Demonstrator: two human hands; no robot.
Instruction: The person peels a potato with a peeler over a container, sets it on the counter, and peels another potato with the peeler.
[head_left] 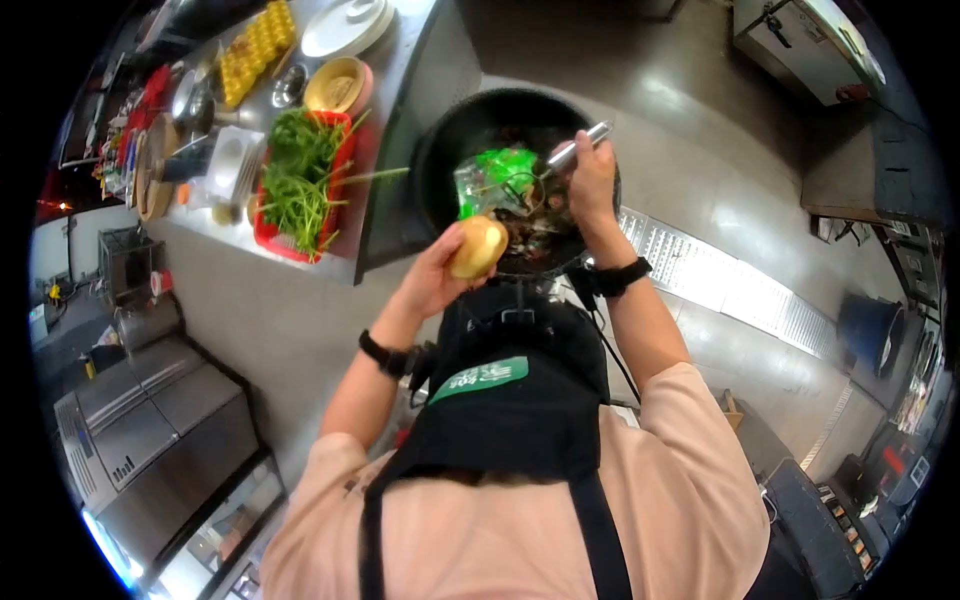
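My left hand (428, 284) is closed around a potato (478, 247), whose pale yellow surface has a lighter patch on its upper right. In my right hand (594, 188) is a peeler (574, 150) with a shiny metal handle; its head points left and down, apart from the potato. Both hands are over the near part of a round black bin (432, 150). Inside the bin lie green and clear plastic packaging (505, 165) and dark, mixed scraps (535, 235).
On the steel counter (400, 65) at the left stand a red basket (347, 150) of leafy greens (300, 180), a round wooden container (338, 86), white lids (345, 25) and a yellow egg tray (258, 50). A floor drain grate (720, 280) runs along the right.
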